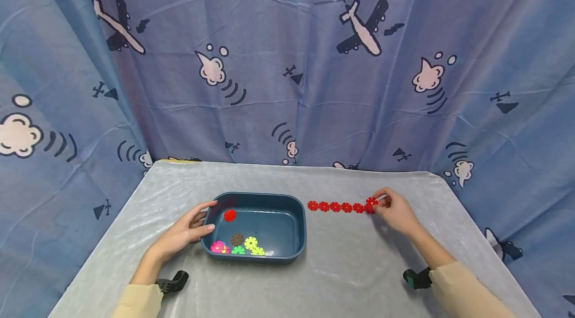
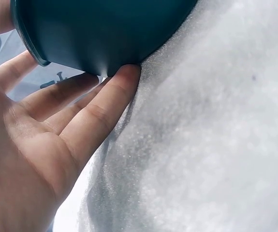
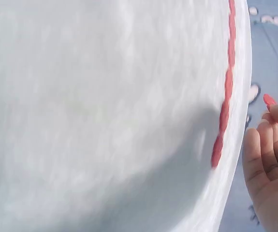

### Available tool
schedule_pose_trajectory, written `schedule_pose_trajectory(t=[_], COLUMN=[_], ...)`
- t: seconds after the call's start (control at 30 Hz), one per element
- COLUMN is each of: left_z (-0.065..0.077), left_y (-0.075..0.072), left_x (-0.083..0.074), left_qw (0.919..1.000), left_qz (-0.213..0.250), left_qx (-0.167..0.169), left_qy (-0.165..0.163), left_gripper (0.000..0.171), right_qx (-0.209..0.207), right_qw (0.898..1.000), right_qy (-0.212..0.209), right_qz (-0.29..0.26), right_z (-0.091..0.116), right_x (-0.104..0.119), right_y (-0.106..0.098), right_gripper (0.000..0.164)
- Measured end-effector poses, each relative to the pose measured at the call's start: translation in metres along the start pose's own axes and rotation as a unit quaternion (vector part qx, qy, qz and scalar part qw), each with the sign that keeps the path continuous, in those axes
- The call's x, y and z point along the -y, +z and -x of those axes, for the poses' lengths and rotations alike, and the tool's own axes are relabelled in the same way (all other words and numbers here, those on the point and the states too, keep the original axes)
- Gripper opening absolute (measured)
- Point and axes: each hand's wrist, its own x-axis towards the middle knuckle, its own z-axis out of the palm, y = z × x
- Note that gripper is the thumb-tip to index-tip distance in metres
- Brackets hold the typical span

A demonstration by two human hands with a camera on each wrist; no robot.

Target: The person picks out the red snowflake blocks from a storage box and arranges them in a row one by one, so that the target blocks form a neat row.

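Observation:
My left hand [image 1: 181, 230] holds the left end of a dark blue plastic box [image 1: 300, 228]. In the left wrist view its fingers lie against the outer wall of the box [image 2: 100, 34], with the thumb at the rim. Inside the box are a red notched disc [image 1: 230, 215], a brown one [image 1: 237, 239] and several pink, green and yellow ones. My right hand [image 1: 397, 212] pinches a red notched disc [image 1: 372, 201] between thumb and fingertips, just above the right end of a row of red discs [image 1: 335, 206]. In the right wrist view the held disc [image 3: 269, 100] is partly hidden by the thumb.
A grey-white cloth [image 1: 350, 268] covers the table. Behind and on both sides hangs a blue curtain [image 1: 269, 83] printed with planes and clouds. Black wrist devices [image 1: 174, 283] sit under both wrists.

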Motion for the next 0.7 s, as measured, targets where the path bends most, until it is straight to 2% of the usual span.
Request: schedule_pose_trajectory(t=[0.37, 0.7], left_z=[0.0, 0.0], left_y=[0.0, 0.001], left_x=[-0.001, 0.0], left_qw=[1.0, 1.0], left_qz=[0.003, -0.002], left_qx=[0.004, 0.002], left_qy=[0.001, 0.004], left_gripper=[0.065, 0.064], right_qx=[-0.056, -0.032], right_qw=[0.997, 0.997], right_qy=[0.048, 0.067], right_qz=[-0.016, 0.017], right_z=[0.009, 0.006], right_x=[-0.039, -0.067], right_y=[-0.022, -0.02], right_gripper=[0.031, 0.031])
